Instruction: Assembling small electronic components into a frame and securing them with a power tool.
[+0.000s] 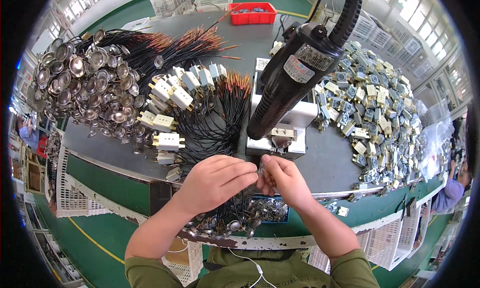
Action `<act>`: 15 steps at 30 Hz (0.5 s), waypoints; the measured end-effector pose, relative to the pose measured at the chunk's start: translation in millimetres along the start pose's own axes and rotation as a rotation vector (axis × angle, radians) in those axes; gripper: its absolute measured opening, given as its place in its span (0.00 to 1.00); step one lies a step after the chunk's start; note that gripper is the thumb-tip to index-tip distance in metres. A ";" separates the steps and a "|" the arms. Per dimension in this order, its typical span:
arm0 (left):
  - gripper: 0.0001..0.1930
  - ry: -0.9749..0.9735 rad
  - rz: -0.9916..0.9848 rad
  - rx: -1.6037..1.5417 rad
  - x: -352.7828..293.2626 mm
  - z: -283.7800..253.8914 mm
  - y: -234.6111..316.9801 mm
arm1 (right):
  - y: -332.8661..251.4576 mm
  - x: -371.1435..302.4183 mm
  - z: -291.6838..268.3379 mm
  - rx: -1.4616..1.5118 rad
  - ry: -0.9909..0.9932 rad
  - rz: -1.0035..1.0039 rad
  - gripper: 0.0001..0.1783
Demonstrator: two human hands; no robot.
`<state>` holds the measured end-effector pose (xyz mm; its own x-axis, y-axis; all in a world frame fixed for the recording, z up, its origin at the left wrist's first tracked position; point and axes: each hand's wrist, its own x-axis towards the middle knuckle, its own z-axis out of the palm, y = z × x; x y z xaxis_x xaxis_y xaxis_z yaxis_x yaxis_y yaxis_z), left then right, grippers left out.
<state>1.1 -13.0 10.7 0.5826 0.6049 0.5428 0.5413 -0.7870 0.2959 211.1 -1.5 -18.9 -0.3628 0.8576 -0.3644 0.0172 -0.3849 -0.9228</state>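
Observation:
My left hand (217,180) and my right hand (286,180) meet at the table's front edge, both closed, fingertips almost touching. Whatever they pinch is too small and hidden to make out. Just beyond them stands a white fixture block (305,119) with a cream-and-metal switch-like part (283,134) on it. A black electric screwdriver (295,73) hangs tilted over the fixture, its lower end close to that part. Below my hands, a blue tray (284,219) holds small metal pieces (267,209).
Silver metal discs (92,88) with black leads heap up at the left. Cream-and-grey parts with wires (170,140) lie nearer. A large pile of similar parts (375,118) covers the right side. A red bin (253,14) stands at the back. White crates (75,198) flank the table.

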 end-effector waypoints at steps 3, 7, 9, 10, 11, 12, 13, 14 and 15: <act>0.14 0.017 -0.012 -0.065 -1.8 2.0 1.5 | 1.1 -0.5 -2.7 0.287 -0.098 0.178 0.22; 0.15 0.053 -0.192 -0.261 -7.8 13.8 -5.4 | -1.0 -2.1 8.5 0.479 -0.060 0.186 0.23; 0.15 0.082 -0.206 -0.301 -6.7 14.9 -5.5 | 2.3 -2.1 6.8 0.382 -0.067 0.196 0.26; 0.15 0.081 -0.206 -0.302 -5.8 13.5 -5.3 | 3.0 -1.4 4.6 0.383 -0.065 0.196 0.26; 0.15 0.062 -0.136 -0.248 -4.7 10.7 -5.1 | 3.2 -0.2 1.7 0.284 -0.078 0.207 0.27; 0.14 0.043 -0.067 -0.193 -4.6 9.1 -5.0 | 3.3 0.7 0.2 0.186 -0.091 0.218 0.28; 0.14 0.042 -0.068 -0.194 -4.9 9.1 -5.0 | 2.7 0.9 0.9 0.187 -0.091 0.219 0.28; 0.14 0.050 -0.029 -0.181 -5.1 9.0 -5.0 | 1.8 0.9 2.3 0.164 -0.085 0.224 0.29; 0.14 0.059 0.010 -0.168 -5.2 9.3 -5.0 | 1.5 0.9 2.8 0.140 -0.081 0.229 0.31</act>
<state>1.0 -11.1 -1.0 0.5480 0.5929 0.5900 0.4238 -0.8049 0.4153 208.2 -2.2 -20.2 -0.4373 0.7153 -0.5451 -0.0196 -0.6135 -0.7894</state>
